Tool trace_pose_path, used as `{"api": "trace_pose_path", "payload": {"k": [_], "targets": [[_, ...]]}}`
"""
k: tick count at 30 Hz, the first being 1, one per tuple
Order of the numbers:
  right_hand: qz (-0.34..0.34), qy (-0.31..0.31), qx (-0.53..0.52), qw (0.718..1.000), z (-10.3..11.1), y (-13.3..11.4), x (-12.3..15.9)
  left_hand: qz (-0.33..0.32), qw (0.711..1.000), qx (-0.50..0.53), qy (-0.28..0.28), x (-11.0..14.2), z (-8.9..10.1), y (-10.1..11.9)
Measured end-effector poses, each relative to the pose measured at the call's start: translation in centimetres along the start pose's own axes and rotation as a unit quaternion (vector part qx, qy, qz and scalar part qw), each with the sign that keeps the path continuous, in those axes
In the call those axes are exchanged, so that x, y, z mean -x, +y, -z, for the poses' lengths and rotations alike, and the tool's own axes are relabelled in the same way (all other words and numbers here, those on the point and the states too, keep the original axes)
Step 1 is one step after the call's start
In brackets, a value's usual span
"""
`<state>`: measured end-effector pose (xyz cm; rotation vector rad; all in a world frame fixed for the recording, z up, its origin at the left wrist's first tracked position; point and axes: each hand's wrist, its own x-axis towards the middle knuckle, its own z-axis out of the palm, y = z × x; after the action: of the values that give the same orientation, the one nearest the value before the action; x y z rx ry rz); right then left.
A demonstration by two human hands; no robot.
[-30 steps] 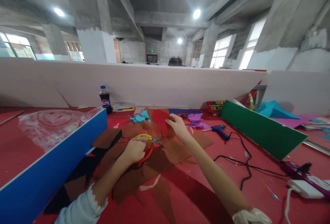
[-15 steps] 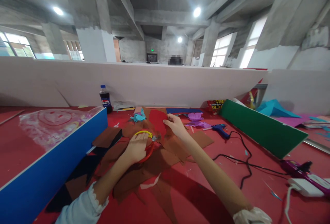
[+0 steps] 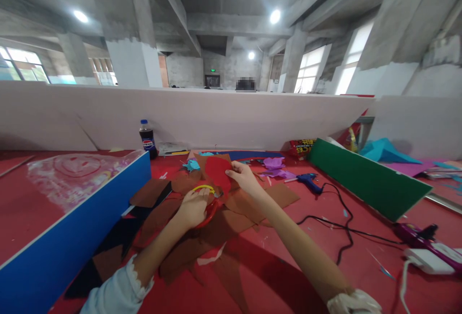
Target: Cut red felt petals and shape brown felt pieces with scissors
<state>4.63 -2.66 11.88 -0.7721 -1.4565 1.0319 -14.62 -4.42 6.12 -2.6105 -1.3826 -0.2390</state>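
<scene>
My left hand [image 3: 193, 206] is closed round the handles of a pair of scissors [image 3: 204, 188], yellow on the upper loop and red on the lower. The scissors' metal pivot shows beside a red sheet [image 3: 217, 169], which looks like paper or felt with a rounded top. Its right edge is pinched between the thumb and fingers of my right hand [image 3: 242, 176]. The blades are hard to make out against the red. Beneath both hands lie several brown sheets and scraps [image 3: 216, 232], spread over the red table [image 3: 267, 275].
A blue board [image 3: 83, 213] stands at the left and a green board [image 3: 368, 179] at the right. A cola bottle [image 3: 147, 139] stands by the white partition [image 3: 216, 119]. Right of my hands lie purple scraps [image 3: 273, 163] and a blue glue gun [image 3: 309, 181], its cord trailing toward a power strip [image 3: 426, 244].
My right hand and the red sheet have shifted slightly left. The scissors have turned a little, and their handles have moved a bit to the right.
</scene>
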Motion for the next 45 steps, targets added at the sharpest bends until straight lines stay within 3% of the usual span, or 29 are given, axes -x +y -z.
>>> {"api": "trace_pose_path", "payload": {"k": [8, 15, 24, 37, 45], "targets": [[-0.006, 0.007, 0.003, 1.000, 0.1, 0.0, 0.0, -0.025, 1.000, -0.005, -0.013, -0.1, 0.7, 0.2], [-0.011, 0.018, 0.016, 1.000, 0.7, 0.0, 0.0, -0.009, 0.999, -0.006, -0.044, 0.0, 1.0, -0.2], [-0.036, -0.002, -0.001, 0.999, 0.2, 0.0, 0.0, -0.004, 1.000, -0.004, 0.021, 0.1, 0.8, 0.6], [-0.035, -0.021, -0.001, 0.999, 0.0, 0.5, 0.1, 0.006, 1.000, -0.010, -0.007, 0.0, 1.7, 1.4], [-0.026, -0.011, -0.020, 0.999, 0.2, 0.0, 0.1, -0.011, 1.000, -0.017, -0.016, 0.1, 1.1, 1.2]]}}
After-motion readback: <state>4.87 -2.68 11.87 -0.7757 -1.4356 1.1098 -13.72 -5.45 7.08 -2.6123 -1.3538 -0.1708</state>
